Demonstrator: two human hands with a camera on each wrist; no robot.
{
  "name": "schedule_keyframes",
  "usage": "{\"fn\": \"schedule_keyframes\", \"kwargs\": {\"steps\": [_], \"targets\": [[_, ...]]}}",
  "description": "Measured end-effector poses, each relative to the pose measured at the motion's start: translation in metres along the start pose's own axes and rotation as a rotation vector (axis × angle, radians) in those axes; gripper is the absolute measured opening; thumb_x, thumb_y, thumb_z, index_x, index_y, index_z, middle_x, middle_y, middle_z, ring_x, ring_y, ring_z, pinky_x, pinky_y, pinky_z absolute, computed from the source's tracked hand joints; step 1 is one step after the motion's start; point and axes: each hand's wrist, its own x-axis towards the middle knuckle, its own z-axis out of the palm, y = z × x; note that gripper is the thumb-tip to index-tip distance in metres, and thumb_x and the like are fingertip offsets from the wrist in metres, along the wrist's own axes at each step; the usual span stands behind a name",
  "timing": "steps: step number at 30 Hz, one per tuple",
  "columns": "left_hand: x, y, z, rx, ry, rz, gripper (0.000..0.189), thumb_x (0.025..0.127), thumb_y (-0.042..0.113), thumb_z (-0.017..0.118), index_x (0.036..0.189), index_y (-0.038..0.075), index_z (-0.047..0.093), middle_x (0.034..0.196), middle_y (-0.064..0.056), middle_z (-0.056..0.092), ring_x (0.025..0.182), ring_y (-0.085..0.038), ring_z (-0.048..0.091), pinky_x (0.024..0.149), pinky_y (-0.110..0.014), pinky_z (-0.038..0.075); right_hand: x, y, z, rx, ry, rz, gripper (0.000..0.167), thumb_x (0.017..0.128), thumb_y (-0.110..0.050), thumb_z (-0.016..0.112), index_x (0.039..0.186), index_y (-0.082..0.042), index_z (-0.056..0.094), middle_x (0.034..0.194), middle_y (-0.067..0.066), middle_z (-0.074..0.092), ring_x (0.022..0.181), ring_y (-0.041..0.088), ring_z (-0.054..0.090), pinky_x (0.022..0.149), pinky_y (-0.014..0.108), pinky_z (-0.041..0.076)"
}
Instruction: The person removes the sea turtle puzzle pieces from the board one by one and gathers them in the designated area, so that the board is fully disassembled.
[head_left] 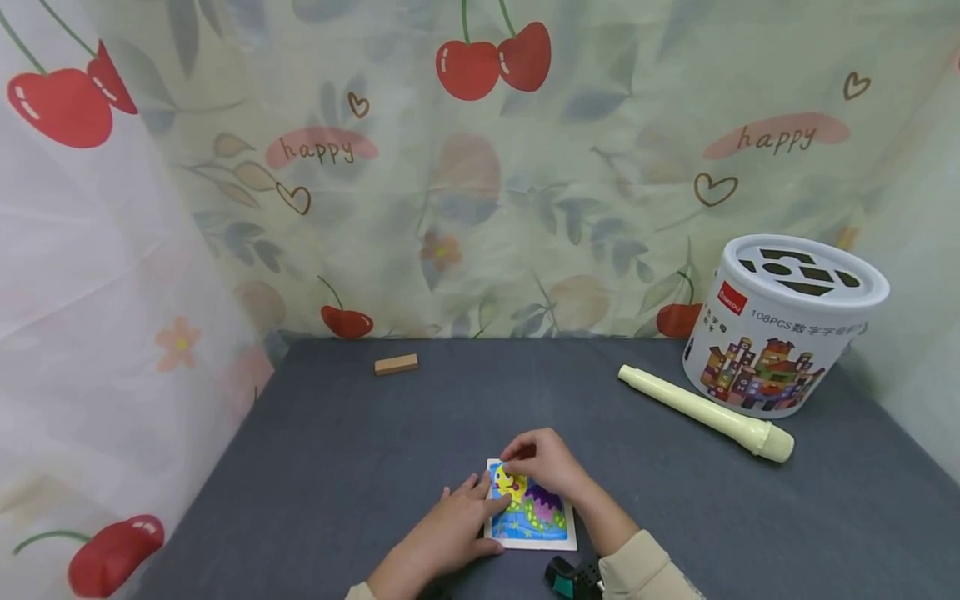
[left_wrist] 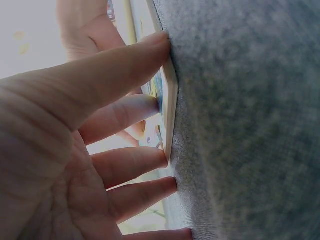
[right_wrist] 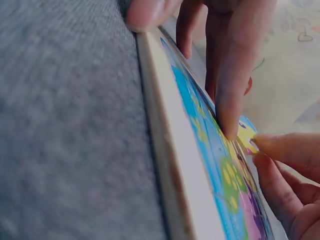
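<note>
A small jigsaw puzzle in a pale wooden frame [head_left: 536, 545] lies on the table, its picture blue, yellow, green and purple. My right hand [head_left: 553, 467] is over its upper part. Between thumb and index finger it pinches a puzzle piece [right_wrist: 246, 134] with a yellow face, tilted up from the board in the right wrist view. My left hand [head_left: 450, 529] rests along the puzzle's left side, fingers mostly straight and spread. One left fingertip [right_wrist: 229, 131] touches the picture beside the piece; the left thumb [left_wrist: 155, 44] lies against the frame's edge.
A wooden block [head_left: 396, 364] lies at the table's back left. To the right are a pale yellow toy microphone [head_left: 705, 410] and a white lidded bucket [head_left: 776, 333]. A small black and teal object [head_left: 572, 577] sits by the right sleeve. Patterned curtain [head_left: 480, 208] hangs behind.
</note>
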Motion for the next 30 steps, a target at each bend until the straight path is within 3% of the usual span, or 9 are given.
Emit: {"fn": "schedule_keyframes", "kwargs": {"steps": [12, 20, 30], "targets": [[-0.002, -0.001, 0.000, 0.000, 0.026, 0.015, 0.054, 0.081, 0.040, 0.069, 0.131, 0.025, 0.055, 0.147, -0.015, 0.038, 0.134, -0.036, 0.036, 0.096, -0.063, 0.037, 0.002, 0.006, -0.002, 0.109, -0.051, 0.028, 0.014, 0.083, -0.012, 0.069, 0.087, 0.002, 0.069, 0.075, 0.006, 0.067, 0.065, 0.010, 0.060, 0.061, 0.023, 0.052], [-0.003, 0.001, 0.000, 0.016, 0.046, 0.023, 0.055, 0.081, 0.040, 0.069, 0.131, 0.026, 0.055, 0.147, -0.016, 0.038, 0.134, -0.037, 0.037, 0.096, -0.063, 0.037, 0.002, 0.005, -0.008, 0.206, -0.047, 0.101, 0.017, 0.083, -0.012, 0.069, 0.090, 0.004, 0.069, 0.075, 0.006, 0.069, 0.066, 0.011, 0.064, 0.065, 0.028, 0.055], [0.001, 0.003, 0.000, 0.011, 0.013, -0.028, 0.054, 0.080, 0.043, 0.068, 0.131, 0.027, 0.055, 0.147, -0.014, 0.039, 0.135, -0.036, 0.036, 0.098, -0.063, 0.035, -0.001, 0.004, -0.021, 0.192, -0.011, 0.139, 0.020, 0.082, -0.015, 0.070, 0.091, 0.003, 0.070, 0.076, 0.007, 0.070, 0.066, 0.013, 0.066, 0.064, 0.029, 0.055]]}}
